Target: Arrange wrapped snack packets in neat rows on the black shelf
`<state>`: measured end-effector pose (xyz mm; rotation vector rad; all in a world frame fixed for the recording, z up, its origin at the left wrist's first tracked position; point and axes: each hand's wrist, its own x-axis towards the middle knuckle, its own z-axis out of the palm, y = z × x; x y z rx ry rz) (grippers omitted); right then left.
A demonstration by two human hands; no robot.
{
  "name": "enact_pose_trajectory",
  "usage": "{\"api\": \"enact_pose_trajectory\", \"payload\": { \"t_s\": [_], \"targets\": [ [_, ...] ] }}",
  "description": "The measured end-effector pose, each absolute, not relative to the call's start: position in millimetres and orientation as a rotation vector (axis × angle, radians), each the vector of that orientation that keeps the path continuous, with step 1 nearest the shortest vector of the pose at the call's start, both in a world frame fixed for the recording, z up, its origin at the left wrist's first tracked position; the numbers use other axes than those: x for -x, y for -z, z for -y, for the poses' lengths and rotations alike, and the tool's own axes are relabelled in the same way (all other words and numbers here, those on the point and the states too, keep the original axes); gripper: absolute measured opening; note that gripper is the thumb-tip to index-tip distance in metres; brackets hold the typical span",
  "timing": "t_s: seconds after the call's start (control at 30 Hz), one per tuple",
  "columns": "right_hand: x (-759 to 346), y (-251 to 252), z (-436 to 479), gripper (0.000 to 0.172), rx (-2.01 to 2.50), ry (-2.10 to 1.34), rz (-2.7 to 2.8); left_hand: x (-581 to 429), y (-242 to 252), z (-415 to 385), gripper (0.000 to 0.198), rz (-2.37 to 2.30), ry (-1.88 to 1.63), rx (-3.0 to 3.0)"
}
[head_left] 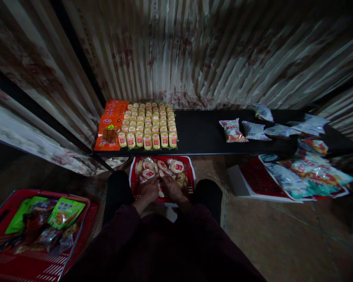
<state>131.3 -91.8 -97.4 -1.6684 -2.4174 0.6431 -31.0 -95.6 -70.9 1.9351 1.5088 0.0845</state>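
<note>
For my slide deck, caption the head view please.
Left hand and right hand among wrapped snacks in a red basket beside a black shelf.

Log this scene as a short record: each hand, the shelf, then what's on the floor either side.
left hand: fingers at the wrapped round snacks in the middle basket; grip unclear
right hand: beside it, same basket; grip unclear
shelf: orange packets, rows of yellow packs, scattered snack bags farther right
floor left: red basket holding green pouches and other packets
floor right: red-and-white container heaped with bags
</note>
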Motion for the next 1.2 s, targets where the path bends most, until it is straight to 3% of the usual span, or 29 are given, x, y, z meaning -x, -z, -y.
{"api": "enact_pose_trajectory", "payload": {
  "t_s": [0.17, 0.33, 0.47, 0.83, 1.0, 1.2],
  "targets": [
    [-127.2, 89.5, 98.8, 0.052, 1.724, -0.619, 2.343, 27.7, 58.8, 93.6, 0.046, -1.646, -0.009, -1.869],
    [-137.6, 73.1, 98.2, 0.052, 2.239, -0.296, 1.886, 17.2, 58.0, 93.1, 0.050, -1.639, -0.071, -2.027],
    [-144.2, 67.3, 97.3, 0.049, 2.390, -0.387, 1.938, -0.3, 61.9, 92.6, 0.051, -1.531, -0.128, -2.083],
    [-129.0, 72.3, 104.6, 0.055, 1.997, -0.481, 2.275, -9.2, 71.1, 107.5, 0.073, -1.324, -0.061, -1.967],
    [-127.6, 84.5, 107.1, 0.059, 2.038, -0.531, 2.000, -6.1, 68.1, 109.9, 0.069, -1.335, -0.002, -1.986],
    [-130.3, 96.0, 102.9, 0.059, 1.688, -0.806, 1.699, -5.9, 68.7, 110.4, 0.062, -1.360, -0.110, -1.945]
  ]
}}
